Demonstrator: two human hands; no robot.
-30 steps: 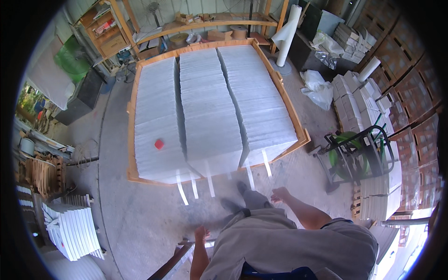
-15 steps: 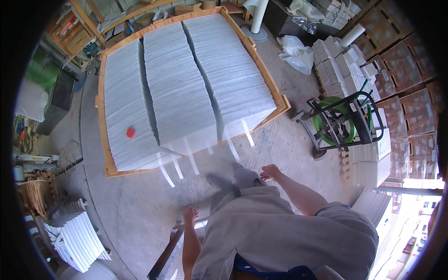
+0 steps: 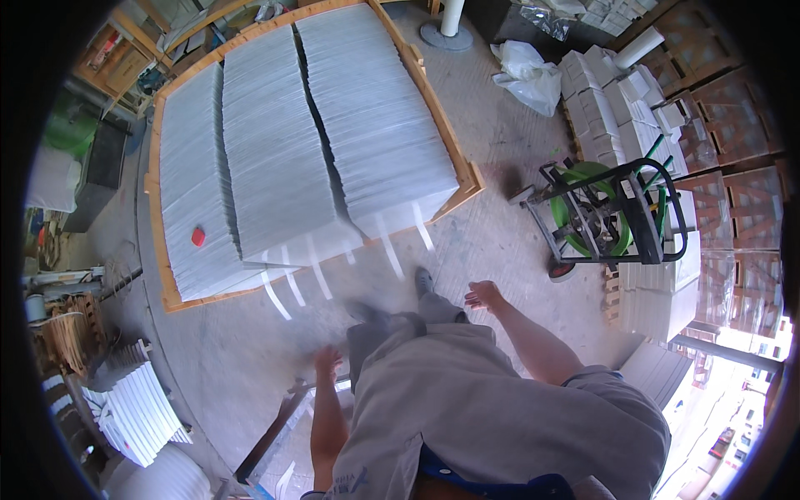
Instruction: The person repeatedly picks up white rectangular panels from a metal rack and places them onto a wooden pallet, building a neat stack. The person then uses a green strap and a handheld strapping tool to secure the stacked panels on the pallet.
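My left hand [image 3: 328, 361] hangs low on the left, slightly blurred, its fingers loosely apart and nothing seen in it. Close to it is a dark-edged frame or table [image 3: 279, 425] with a shiny surface, which the hand does not visibly touch. My right hand [image 3: 483, 296] is held out over the concrete floor, fingers loose and spread, holding nothing. Ahead lies a large wooden-framed pallet with three rows of tightly packed white sheets [image 3: 292, 158]. On the left row rests a small red object [image 3: 198, 237]. White straps [image 3: 320, 268] trail from the near side onto the floor.
A black-framed strapping cart with a green reel [image 3: 593, 212] stands at the right. Behind it are stacked white boxes [image 3: 596, 112] and wooden crates [image 3: 725, 108]. A plastic bag [image 3: 529, 79] lies near a round-based post [image 3: 447, 35]. White slats [image 3: 146, 412] are piled lower left.
The pallet has shifted left and upward in view as I walk, and my feet have changed position. Both hands remain free, the left one slightly farther left.
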